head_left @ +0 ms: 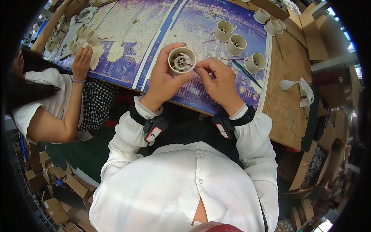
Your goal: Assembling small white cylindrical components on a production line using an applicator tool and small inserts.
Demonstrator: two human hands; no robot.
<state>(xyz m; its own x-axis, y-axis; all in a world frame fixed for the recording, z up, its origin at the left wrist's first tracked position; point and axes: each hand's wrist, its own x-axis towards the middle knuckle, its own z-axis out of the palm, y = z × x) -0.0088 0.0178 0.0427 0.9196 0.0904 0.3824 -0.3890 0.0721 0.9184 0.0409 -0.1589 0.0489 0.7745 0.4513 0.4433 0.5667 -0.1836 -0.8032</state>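
Note:
My left hand [164, 79] is wrapped round a cream, round plastic housing [170, 62], its open end facing up over the table's front part. Inside the housing sits a small motor-like core [181, 61], held by ribs. At the housing's right side, my right hand [218, 79] has its thumb and forefinger pinched together. A thin reddish wire [191, 65] seems to run from the housing to those fingertips, though it is very small here. To the right, similar cream housings [224, 31] stand upright with dark parts inside and thin wires trailing leftward.
A purple-and-white printed sheet [154, 31] covers the table. A dark green stick [247, 73] lies by the nearest housing. On the brown board [290, 112] at right lies a white spoon-like piece [286, 84]. A co-worker [50, 100] sits at left; cardboard boxes [324, 154] stand around.

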